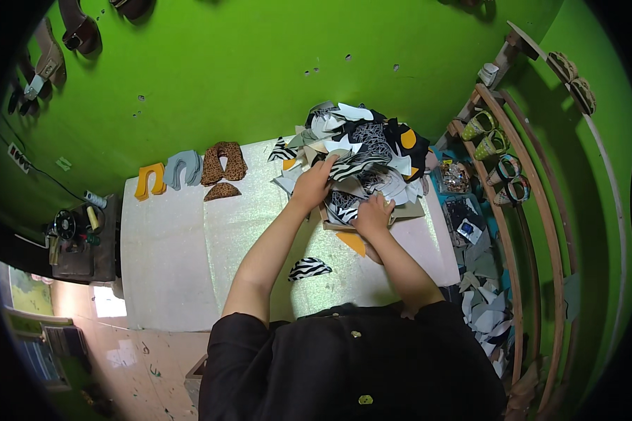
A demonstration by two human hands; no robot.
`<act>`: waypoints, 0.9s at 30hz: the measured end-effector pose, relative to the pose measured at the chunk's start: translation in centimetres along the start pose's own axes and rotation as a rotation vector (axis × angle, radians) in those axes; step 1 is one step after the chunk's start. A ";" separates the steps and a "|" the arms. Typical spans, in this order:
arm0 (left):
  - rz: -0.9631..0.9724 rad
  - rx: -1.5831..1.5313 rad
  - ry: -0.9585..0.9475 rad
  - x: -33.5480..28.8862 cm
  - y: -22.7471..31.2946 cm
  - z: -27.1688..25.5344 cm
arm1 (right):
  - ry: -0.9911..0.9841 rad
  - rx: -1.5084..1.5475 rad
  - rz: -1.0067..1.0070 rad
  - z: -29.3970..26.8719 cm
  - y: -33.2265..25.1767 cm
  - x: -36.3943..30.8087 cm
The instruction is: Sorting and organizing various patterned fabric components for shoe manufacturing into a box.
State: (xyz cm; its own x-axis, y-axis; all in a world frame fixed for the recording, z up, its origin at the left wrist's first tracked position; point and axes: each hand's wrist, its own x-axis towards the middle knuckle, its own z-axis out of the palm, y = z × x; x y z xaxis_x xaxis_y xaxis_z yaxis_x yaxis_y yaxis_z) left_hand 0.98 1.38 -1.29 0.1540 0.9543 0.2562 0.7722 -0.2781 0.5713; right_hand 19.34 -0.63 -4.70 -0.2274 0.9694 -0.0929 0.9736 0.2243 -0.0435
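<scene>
Left hand [316, 184] on scrap pile [372, 142] at 8 o'clock, right hand [373, 212] at 6 (can't tell whether either is pinching anything).

Beyond the fingers [327, 165] rises a bright green wall [218, 77], pocked with small holes. Beneath them spreads a pale counter [165, 238]. To their right, a wooden rack [494, 107] stands by another green wall [614, 91]; far left, light patches the pinkish floor [137, 375].
</scene>
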 end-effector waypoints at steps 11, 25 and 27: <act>0.000 -0.012 0.023 -0.3 -0.4 0.1 | 0.000 0.076 -0.100 -1.7 0.9 -1.1; 0.099 -0.021 0.055 -4.6 -0.2 -1.8 | -0.090 0.150 0.142 -1.7 3.3 -1.1; 0.091 -0.036 0.075 -5.3 -0.2 -1.9 | -0.070 0.189 0.122 -1.0 3.6 -0.8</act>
State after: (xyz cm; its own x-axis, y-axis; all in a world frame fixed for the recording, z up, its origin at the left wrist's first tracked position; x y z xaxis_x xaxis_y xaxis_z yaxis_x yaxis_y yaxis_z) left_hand -1.13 -3.78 -1.30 0.1753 0.9142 0.3653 0.7344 -0.3685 0.5700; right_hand 23.07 -0.51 -3.77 -0.1156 0.9774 -0.1772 0.9742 0.0767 -0.2123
